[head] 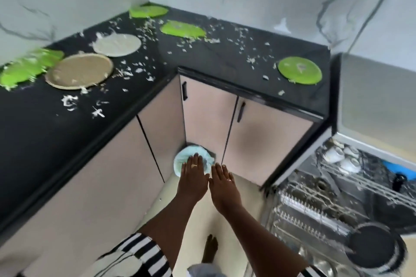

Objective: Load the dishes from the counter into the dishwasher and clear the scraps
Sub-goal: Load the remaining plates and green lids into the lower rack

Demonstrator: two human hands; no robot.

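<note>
On the black L-shaped counter (220,56) lie several plates among pale food scraps (146,29): a tan plate (78,72), a white plate (117,45), and green plates at the left (29,65), the back corner (148,11), the middle (182,28) and the right (299,70). The open dishwasher (337,198) at lower right shows wire racks with white cups (337,155) and a dark pot (373,247). My left hand (193,177) and right hand (222,184) reach forward side by side, fingers straight, holding nothing, in front of a light blue bin (186,159) on the floor.
Beige cabinet doors (265,141) with black handles stand below the counter. The bin sits in the floor corner between the cabinets. A bare foot (209,252) stands on the cream floor. Marble-look walls rise behind the counter.
</note>
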